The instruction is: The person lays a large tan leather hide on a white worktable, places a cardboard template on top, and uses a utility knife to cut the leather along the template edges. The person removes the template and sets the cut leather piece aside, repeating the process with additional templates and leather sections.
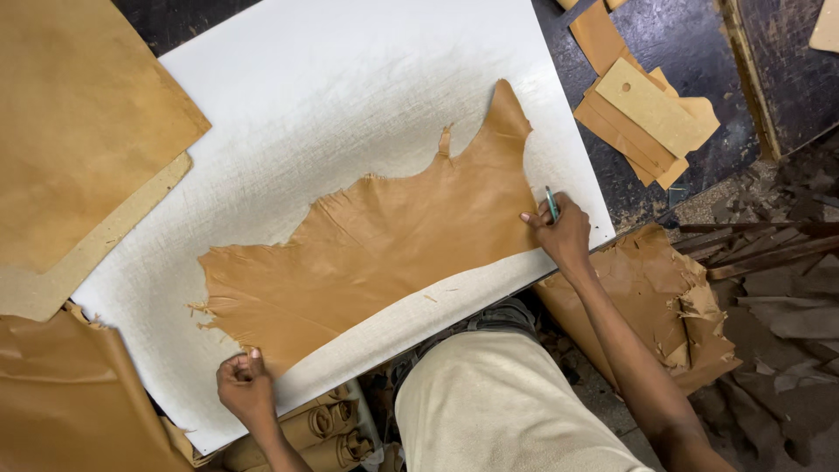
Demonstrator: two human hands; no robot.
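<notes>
On the white cutting board (350, 105), we pin the tan leather hide (376, 253) flat: left hand (245, 385) pinching its edge, right hand (559, 232) closed around a green pen (551, 203).

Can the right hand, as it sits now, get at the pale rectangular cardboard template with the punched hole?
Probably yes. The right hand rests at the tan leather hide's edge holding a green pen; the cardboard template lies uncovered atop its stack, nothing between.
</notes>
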